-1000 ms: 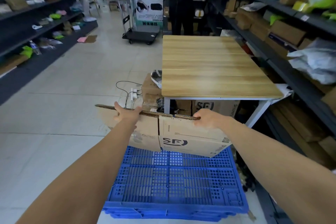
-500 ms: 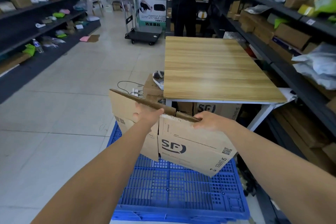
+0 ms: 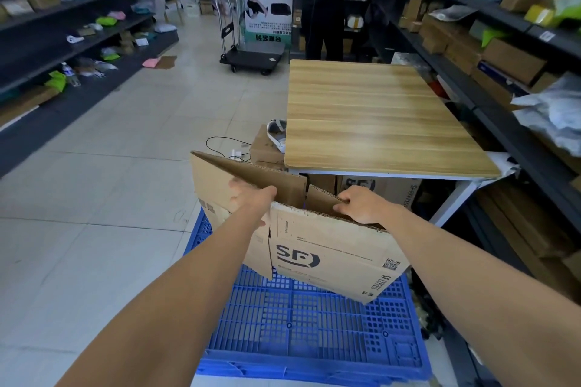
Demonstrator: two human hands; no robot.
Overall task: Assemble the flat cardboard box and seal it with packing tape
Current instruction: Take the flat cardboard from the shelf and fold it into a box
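Observation:
A brown cardboard box with a black SF logo hangs in the air above a blue plastic crate, partly spread open from flat. My left hand grips the upper edge of its left panel, fingers curled over the rim. My right hand grips the upper edge of the right panel, fingers hooked inside. The box's top flaps stand up and a gap shows between the two panels. No packing tape is in view.
A folded blue plastic crate lies on the floor under the box. A wooden-topped table stands just beyond, with cardboard boxes beneath. Dark shelves with parcels line both sides. A person and a platform trolley stand at the back.
The box has been lifted and pulled from nearly flat into a partly open shape. My left hand moved up and away, swinging the left panel outward.

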